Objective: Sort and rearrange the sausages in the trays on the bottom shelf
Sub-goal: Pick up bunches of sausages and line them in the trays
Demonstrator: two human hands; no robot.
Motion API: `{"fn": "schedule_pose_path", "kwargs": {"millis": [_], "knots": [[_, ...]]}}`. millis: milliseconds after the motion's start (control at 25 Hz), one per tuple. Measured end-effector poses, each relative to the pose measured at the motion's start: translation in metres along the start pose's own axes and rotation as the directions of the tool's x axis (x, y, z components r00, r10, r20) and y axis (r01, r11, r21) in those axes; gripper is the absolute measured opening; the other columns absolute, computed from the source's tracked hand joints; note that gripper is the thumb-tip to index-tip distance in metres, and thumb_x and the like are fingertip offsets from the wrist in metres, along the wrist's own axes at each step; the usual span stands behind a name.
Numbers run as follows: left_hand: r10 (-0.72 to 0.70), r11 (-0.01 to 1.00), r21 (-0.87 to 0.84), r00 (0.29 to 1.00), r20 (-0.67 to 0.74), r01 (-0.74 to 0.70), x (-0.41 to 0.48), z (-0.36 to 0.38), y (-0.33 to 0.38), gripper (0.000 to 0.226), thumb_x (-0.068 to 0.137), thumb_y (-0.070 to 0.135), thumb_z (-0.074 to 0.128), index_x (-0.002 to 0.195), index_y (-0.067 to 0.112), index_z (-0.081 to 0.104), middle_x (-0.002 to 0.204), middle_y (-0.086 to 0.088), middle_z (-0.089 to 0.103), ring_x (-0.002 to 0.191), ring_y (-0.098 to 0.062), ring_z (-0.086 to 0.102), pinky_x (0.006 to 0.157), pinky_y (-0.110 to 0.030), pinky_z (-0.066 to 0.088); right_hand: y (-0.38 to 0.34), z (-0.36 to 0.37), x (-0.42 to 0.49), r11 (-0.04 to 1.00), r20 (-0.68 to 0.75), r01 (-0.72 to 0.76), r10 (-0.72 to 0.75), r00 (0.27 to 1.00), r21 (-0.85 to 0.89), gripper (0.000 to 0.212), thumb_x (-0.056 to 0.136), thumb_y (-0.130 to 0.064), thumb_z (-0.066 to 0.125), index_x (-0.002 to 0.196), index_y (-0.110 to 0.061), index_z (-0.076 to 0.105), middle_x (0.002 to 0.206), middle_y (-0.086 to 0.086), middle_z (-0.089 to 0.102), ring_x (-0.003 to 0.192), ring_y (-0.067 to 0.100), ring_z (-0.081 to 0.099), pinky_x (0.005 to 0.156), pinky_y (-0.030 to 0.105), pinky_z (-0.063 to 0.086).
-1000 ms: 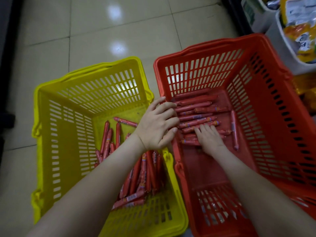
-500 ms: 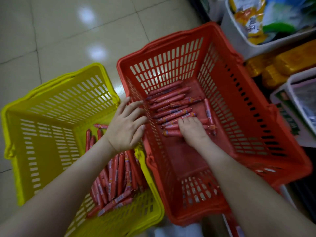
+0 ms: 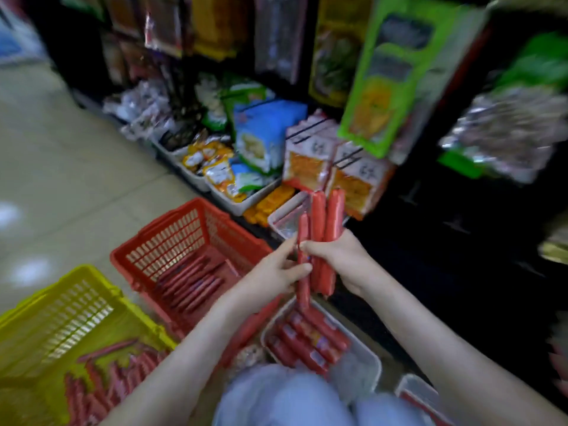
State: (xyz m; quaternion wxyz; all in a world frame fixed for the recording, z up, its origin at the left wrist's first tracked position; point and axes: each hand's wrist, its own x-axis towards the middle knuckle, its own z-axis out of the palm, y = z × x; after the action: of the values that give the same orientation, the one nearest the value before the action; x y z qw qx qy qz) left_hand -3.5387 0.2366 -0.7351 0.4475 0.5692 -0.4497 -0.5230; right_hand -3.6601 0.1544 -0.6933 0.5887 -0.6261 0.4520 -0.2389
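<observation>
Sausages (image 3: pixel 322 238), red and glossy in tight skins, standing upright in a bundle: my right hand (image 3: pixel 341 259) is wrapped round the thick ones, my left hand (image 3: pixel 273 276) pinching a thinner one alongside. Wrapper print is too blurred to read. Just below my hands more lie side by side in a white tray (image 3: pixel 368 362); left of them, a red basket (image 3: pixel 196 218) holds another row.

a red basket (image 3: pixel 172 241) sits left of the left hand (image 3: pixel 273 276), with a yellow basket (image 3: pixel 61 315) further left. beyond the right hand (image 3: pixel 338 256) are a blue bag (image 3: pixel 264 133), orange bags (image 3: pixel 307 162) and a tall green pack (image 3: pixel 387 87).
</observation>
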Motion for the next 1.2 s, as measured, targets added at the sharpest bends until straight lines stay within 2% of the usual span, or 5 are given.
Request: {"fn": "schedule_pose_path", "kwargs": {"millis": [80, 240, 480, 960, 1200], "knots": [[0.044, 0.999, 0.023, 0.997, 0.064, -0.045, -0.019, 0.047, 0.048, 0.059, 0.096, 0.009, 0.054, 0.136, 0.048, 0.035, 0.066, 0.017, 0.061, 0.059, -0.001, 0.054, 0.058, -0.019, 0.045, -0.023, -0.043, -0.058, 0.987, -0.037, 0.009, -0.003, 0.999, 0.158, 0.014, 0.081, 0.006, 0.063, 0.092, -0.001, 0.066, 0.085, 0.018, 0.068, 0.079, 0.027, 0.064, 0.078, 0.040, 0.054], [0.057, 0.998, 0.029, 0.992, 0.111, -0.060, -0.068, 0.119, 0.102, 0.051, 0.095, 0.016, 0.059, 0.133, 0.046, 0.043, 0.091, 0.014, 0.069, 0.068, -0.003, 0.068, 0.055, -0.018, 0.051, -0.036, -0.107, -0.154, 0.934, -0.092, 0.033, -0.001, 0.996, 0.355, 0.008, 0.088, 0.002, 0.058, 0.093, -0.001, 0.063, 0.071, 0.010, 0.068, 0.064, 0.019, 0.067, 0.060, 0.030, 0.057], [-0.022, 0.997, 0.070, 0.988, 0.156, 0.011, -0.106, 0.186, 0.114, 0.053, 0.092, 0.023, 0.063, 0.137, 0.041, 0.043, 0.097, 0.016, 0.070, 0.082, -0.014, 0.072, 0.066, -0.028, 0.057, -0.004, -0.155, -0.234, 0.886, -0.132, 0.002, 0.067, 0.989, 0.465, 0.025, 0.085, -0.001, 0.063, 0.109, 0.003, 0.062, 0.098, 0.022, 0.068, 0.089, 0.032, 0.068, 0.082, 0.044, 0.056], [-0.253, 0.964, 0.140, 0.945, 0.206, 0.227, -0.064, 0.284, 0.011, 0.058, 0.090, 0.014, 0.066, 0.139, 0.033, 0.042, 0.105, -0.007, 0.071, 0.086, -0.019, 0.072, 0.070, -0.034, 0.059, 0.137, -0.205, -0.241, 0.773, -0.139, -0.260, 0.408, 0.903, 0.578, 0.031, 0.081, -0.006, 0.071, 0.111, -0.002, 0.065, 0.104, 0.020, 0.070, 0.094, 0.033, 0.069, 0.086, 0.049, 0.054], [-0.436, 0.891, 0.320, 0.803, 0.406, 0.322, -0.020, 0.306, -0.077, 0.071, 0.088, 0.002, 0.063, 0.141, 0.040, 0.035, 0.103, 0.002, 0.069, 0.093, -0.015, 0.069, 0.079, -0.032, 0.056, 0.235, -0.205, -0.222, 0.721, -0.160, -0.362, 0.545, 0.823, 0.591, 0.031, 0.074, 0.003, 0.075, 0.104, -0.003, 0.069, 0.096, 0.017, 0.072, 0.087, 0.029, 0.071, 0.072, 0.038, 0.058]]}}
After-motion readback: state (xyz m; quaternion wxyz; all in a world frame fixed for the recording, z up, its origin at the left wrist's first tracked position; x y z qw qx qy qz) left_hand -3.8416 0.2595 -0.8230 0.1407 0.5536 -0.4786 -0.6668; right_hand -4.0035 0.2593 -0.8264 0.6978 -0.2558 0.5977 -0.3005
